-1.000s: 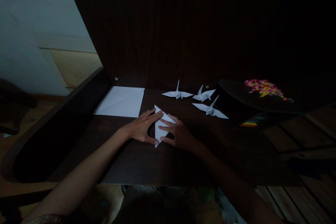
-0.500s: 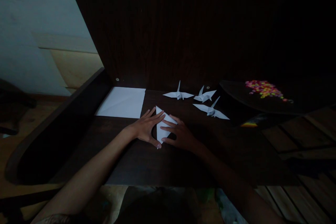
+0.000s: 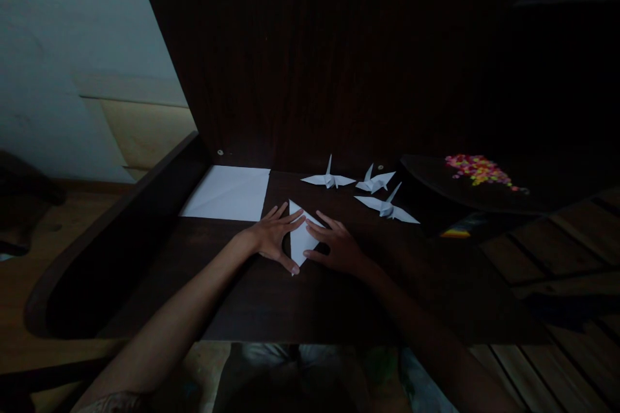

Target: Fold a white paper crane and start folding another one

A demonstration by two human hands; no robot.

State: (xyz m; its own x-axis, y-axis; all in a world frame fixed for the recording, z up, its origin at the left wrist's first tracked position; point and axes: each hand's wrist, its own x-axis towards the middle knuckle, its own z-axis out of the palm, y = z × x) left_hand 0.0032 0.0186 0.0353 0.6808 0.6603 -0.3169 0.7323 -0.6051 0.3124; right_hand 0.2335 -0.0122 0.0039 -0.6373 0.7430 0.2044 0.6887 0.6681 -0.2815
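A folded piece of white paper (image 3: 300,245), roughly kite-shaped, lies flat on the dark wooden desk (image 3: 271,310). My left hand (image 3: 277,236) rests spread along its left edge, with the thumb near the bottom point and fingertips on the upper part. From the right, my right hand (image 3: 335,242) touches the paper with fingers stretched and apart, its fingertips on the right half. Neither hand grips the sheet; both press on it from above. Parts of the paper's left and right edges are hidden under the fingers.
White paper sheets (image 3: 227,192) lie at the back left. Three folded paper cranes, including one nearest me (image 3: 386,208), stand behind my right hand. Farther right, a small colourful heap (image 3: 482,170) sits on a dark surface. A raised side panel (image 3: 116,226) borders the desk's left.
My right hand has slid slightly to the right across the paper, uncovering more of its middle. My left hand stays nearly in place. The camera view has shifted slightly.
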